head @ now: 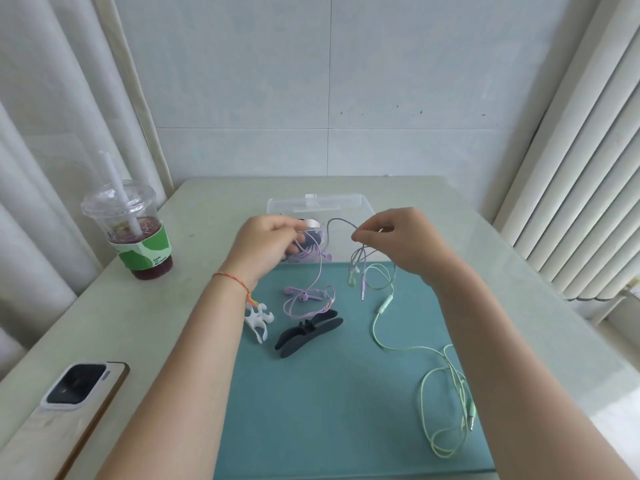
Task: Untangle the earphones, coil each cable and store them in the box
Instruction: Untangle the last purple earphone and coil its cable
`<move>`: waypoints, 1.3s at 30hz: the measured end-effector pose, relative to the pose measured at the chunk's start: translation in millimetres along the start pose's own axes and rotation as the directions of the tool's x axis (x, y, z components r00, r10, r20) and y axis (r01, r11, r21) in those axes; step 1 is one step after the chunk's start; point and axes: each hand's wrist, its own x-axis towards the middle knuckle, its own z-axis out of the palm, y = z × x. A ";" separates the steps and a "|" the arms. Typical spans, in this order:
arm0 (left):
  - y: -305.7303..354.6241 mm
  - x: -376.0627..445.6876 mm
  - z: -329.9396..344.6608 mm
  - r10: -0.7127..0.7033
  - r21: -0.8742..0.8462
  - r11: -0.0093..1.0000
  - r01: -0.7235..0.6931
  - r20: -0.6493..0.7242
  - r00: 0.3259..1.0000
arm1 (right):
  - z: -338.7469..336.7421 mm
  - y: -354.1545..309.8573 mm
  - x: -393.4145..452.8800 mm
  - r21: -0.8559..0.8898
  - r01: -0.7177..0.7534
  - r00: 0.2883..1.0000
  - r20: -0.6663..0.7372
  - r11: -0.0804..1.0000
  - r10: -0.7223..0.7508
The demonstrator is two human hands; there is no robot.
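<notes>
**Still untangling, nothing coiled yet**

Your left hand (273,237) grips a bunch of purple cable (311,292), whose earbuds lie on the mat (329,393). Your right hand (398,237) pinches the knot where it crosses the green cable (391,344), which trails right. The box (349,202) waits behind, open. A cup (131,230) and phone (69,403) crowd the table's (194,216) left; more room lies right.

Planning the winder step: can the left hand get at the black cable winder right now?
Probably not yet. The path to the black cable winder on the mat looks open, but the left hand is busy gripping the purple earphone cable.
</notes>
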 end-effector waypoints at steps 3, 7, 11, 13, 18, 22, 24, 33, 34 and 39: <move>8.1 -9.1 10.3 -0.048 0.084 0.996 0.033 0.188 0.981 | -2.1 -5.8 -2.8 0.146 -0.002 1.000 -0.019 0.989 0.005; 14.6 -17.1 8.9 -0.157 0.261 0.964 0.059 0.374 0.914 | -6.5 -11.1 -6.2 0.224 -0.004 1.000 -0.015 0.975 0.008; 16.5 -19.9 9.2 -0.104 0.227 0.974 0.020 0.366 0.925 | -6.9 -12.8 -7.0 0.102 -0.003 0.999 -0.042 0.995 0.007; 16.9 -15.4 11.0 0.025 0.028 0.999 -0.030 0.183 0.983 | -6.7 -15.5 -8.1 0.069 0.010 0.999 -0.034 0.998 -0.008; 16.0 -14.6 22.0 0.165 0.036 0.983 -0.179 0.241 0.956 | -4.4 -20.5 -12.1 0.214 0.027 0.996 0.074 0.976 -0.044; 12.6 -13.4 24.4 0.162 0.129 0.971 -0.200 0.258 0.952 | -3.5 -15.0 -5.6 0.324 0.020 0.997 -0.083 0.946 0.008; 12.4 -13.4 19.2 0.126 0.221 0.955 -0.198 0.305 0.944 | -7.7 -10.6 -1.7 0.386 0.008 0.974 -0.212 0.923 0.081; 18.6 -12.8 23.0 0.144 0.127 0.980 -0.155 0.089 0.986 | -2.3 -22.4 -9.2 0.507 -0.017 0.995 -0.075 0.862 0.064; 21.7 -14.7 26.4 0.152 0.064 0.985 -0.163 0.148 0.977 | -0.4 -23.4 -10.2 0.523 -0.021 0.997 -0.057 0.852 0.059; 19.1 -23.6 45.2 0.138 0.156 0.963 -0.221 0.421 0.896 | 3.0 -30.6 -15.7 0.626 -0.006 1.000 -0.014 0.780 0.019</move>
